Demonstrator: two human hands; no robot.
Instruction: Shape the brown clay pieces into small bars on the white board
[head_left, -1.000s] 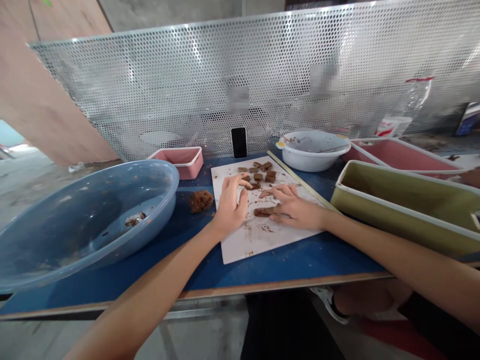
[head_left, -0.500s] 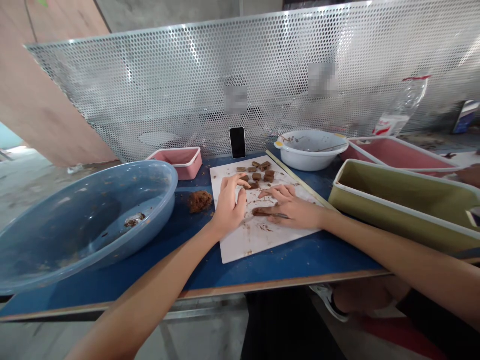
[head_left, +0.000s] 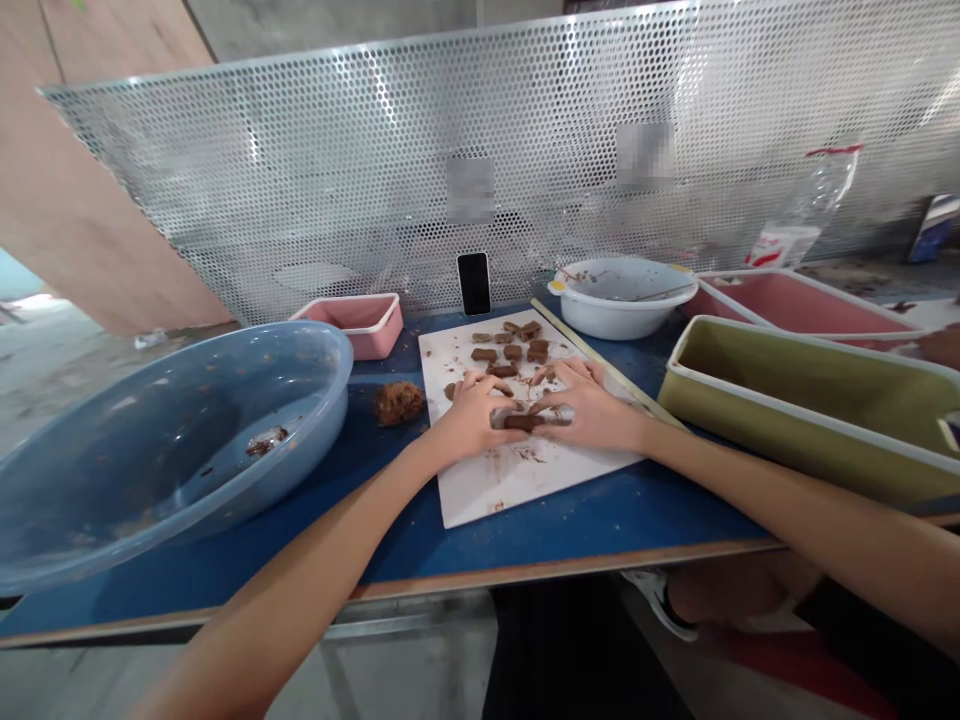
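Observation:
On a white board (head_left: 517,480) lies a short brown dough roll (head_left: 523,422). My left hand (head_left: 472,412) and my right hand (head_left: 589,405) meet over it, fingers curled and pinching its two ends. Just beyond my fingers sit several small cut brown pieces (head_left: 514,347) at the board's far end. A rough brown lump (head_left: 398,402) rests on the blue table (head_left: 555,540) left of the board.
A big blue basin (head_left: 172,440) fills the left side. A small pink tray (head_left: 352,322), a black phone (head_left: 474,283) and a white bowl (head_left: 622,297) stand along the perforated metal screen. A green tray (head_left: 810,405) and a pink tray (head_left: 795,305) lie at the right. A thin stick (head_left: 600,365) lies beside the board.
Both hands have curled and come together over the brown roll; before, the left hand reached toward the cut pieces and the right lay flat on the roll.

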